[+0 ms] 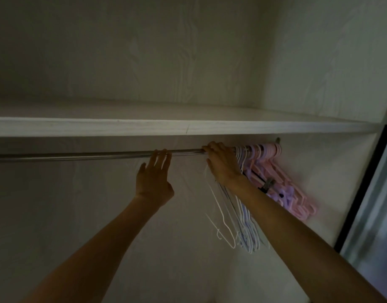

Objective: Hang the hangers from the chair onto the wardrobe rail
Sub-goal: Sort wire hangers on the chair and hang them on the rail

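Observation:
A metal wardrobe rail runs across under a white shelf. Several hangers hang bunched at its right end: thin white ones, pale purple ones and pink ones. My right hand is on the rail just left of the bunch, its fingers curled over the bar at the white hanger hooks. My left hand is raised with straight fingers, the fingertips touching the rail. The chair is out of view.
The white shelf sits close above the rail. The wardrobe's right side wall stands just behind the pink hangers. A dark door frame and a glass pane border the right edge.

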Tool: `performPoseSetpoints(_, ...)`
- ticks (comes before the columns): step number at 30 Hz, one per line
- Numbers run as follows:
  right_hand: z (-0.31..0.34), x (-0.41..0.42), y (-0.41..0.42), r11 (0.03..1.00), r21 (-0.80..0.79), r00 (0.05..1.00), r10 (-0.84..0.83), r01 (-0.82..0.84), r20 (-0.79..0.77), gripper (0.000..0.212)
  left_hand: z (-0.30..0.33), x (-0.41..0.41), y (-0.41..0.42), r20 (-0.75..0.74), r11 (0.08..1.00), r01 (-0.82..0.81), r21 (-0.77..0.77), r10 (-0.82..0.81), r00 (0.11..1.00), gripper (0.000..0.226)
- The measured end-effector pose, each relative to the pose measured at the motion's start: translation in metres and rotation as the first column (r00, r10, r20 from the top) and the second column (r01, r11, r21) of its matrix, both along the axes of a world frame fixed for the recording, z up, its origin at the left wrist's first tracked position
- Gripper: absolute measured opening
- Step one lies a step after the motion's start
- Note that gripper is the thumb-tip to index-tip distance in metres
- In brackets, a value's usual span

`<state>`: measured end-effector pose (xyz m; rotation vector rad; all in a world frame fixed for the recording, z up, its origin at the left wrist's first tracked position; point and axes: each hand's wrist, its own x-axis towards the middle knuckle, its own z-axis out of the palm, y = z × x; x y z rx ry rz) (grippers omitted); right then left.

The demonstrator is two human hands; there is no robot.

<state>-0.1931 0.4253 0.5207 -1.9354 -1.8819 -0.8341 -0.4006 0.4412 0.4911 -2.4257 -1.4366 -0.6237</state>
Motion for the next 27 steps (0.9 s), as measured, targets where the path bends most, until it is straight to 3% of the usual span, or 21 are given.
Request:
performPoseSetpoints(5, 0.005, 0.032, -0.007, 0.992, 0.040, 0.983, -0.121, 0.116, 0.135, 0.043, 0.000, 0.002, 0.000, 0.020, 1.000, -0.020, -0.010, 0.020, 1.000, 0.083)
performPoseSetpoints(11, 0.000, 0.068, -0.019, 0.976, 0.065, 0.978, -0.208, 0.208, -0.005, 0.038, -0.004, 0.010, -0.005, 0.026, 0.997, -0.070, -0.024, 0.071, 0.997, 0.085)
performPoseSetpoints(19, 0.000, 0.073, -0.036, 0.991, 0.079, 0.991, -0.099, 0.106, -0.088, 0.047, 0.009, 0.007, -0.005, 0.030, 0.987, -0.078, -0.143, 0.083, 0.996, 0.088)
performPoseSetpoints(25, -0.023, 0.058, -0.109, 0.999, 0.052, 1.000, 0.000, 0.000, -0.007, 0.038, 0.005, 0.008, -0.015, -0.192, 0.978, -0.170, -0.121, 0.145, 0.971, 0.081)
performPoseSetpoints(27, -0.033, 0.053, -0.142, 1.000, 0.003, 0.999, -0.021, 0.022, -0.043, 0.034, -0.007, 0.016, -0.032, -0.190, 0.983, -0.118, -0.143, 0.089, 0.978, 0.077)
